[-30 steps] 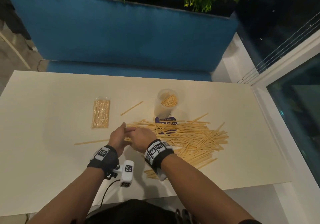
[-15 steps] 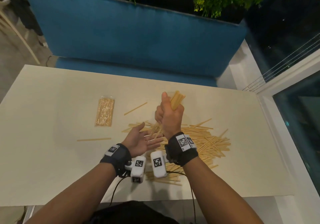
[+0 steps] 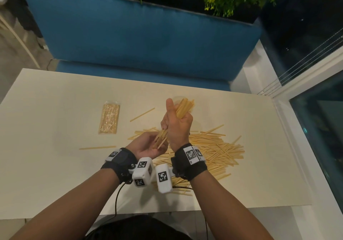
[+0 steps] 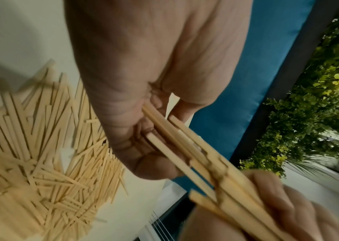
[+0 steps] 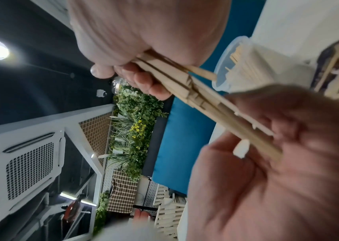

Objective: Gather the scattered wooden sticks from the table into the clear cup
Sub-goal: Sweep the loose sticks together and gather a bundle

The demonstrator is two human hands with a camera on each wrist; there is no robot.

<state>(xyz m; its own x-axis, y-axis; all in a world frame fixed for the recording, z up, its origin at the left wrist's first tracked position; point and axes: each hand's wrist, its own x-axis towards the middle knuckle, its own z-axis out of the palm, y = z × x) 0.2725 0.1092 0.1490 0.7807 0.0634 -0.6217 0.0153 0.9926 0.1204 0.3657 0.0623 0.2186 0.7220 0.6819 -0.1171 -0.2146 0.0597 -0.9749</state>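
Note:
My right hand [image 3: 176, 126] grips a bundle of wooden sticks [image 3: 183, 107] upright above the table, fist closed round its middle, thumb up. My left hand [image 3: 146, 146] lies palm up just below it, and the bundle's lower ends [image 3: 160, 140] rest against its cupped palm [image 5: 288, 146]. The clear cup [image 5: 236, 65] stands just beyond the right hand with several sticks inside; in the head view only its rim [image 3: 176, 98] shows. A big heap of loose sticks [image 3: 213, 150] lies on the table under and right of my hands.
A sealed packet of sticks [image 3: 109, 119] lies at the left. Single sticks lie near it [image 3: 142, 114] and towards me [image 3: 97, 148]. The cream table [image 3: 55, 165] ends at a blue bench [image 3: 139, 35] behind and a glass wall at the right.
A second ago both hands were down on the heap. The right hand then lifted a bundle near the cup; since then the left palm has come up against the bundle's lower ends.

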